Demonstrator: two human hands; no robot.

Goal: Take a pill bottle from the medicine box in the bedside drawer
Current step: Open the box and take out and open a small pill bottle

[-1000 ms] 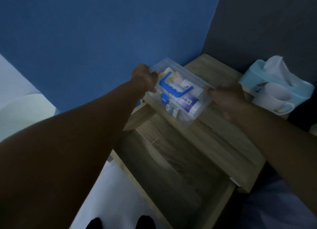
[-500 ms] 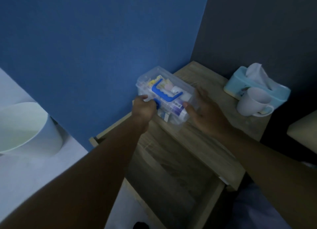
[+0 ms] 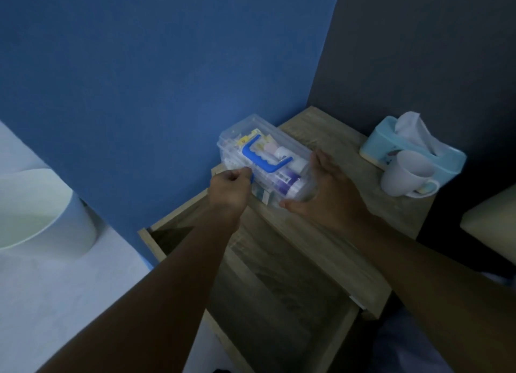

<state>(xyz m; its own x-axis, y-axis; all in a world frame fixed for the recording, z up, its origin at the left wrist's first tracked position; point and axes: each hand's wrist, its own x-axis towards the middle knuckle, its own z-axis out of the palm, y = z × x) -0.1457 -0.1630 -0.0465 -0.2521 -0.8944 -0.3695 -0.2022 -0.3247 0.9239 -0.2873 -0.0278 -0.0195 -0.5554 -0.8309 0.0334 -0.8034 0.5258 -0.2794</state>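
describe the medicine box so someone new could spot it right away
Find the wooden bedside table in the corner by the blue wall. On its left end sits a clear plastic medicine box. Unlike the light blue tissue box and white mug, it has a blue handle.

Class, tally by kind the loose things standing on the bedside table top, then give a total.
Clear medicine box: 1
White mug: 1
Light blue tissue box: 1
Total: 3

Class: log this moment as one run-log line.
medicine box on nightstand, lid shut | left hand at blue latch | right hand steadying end | drawer open
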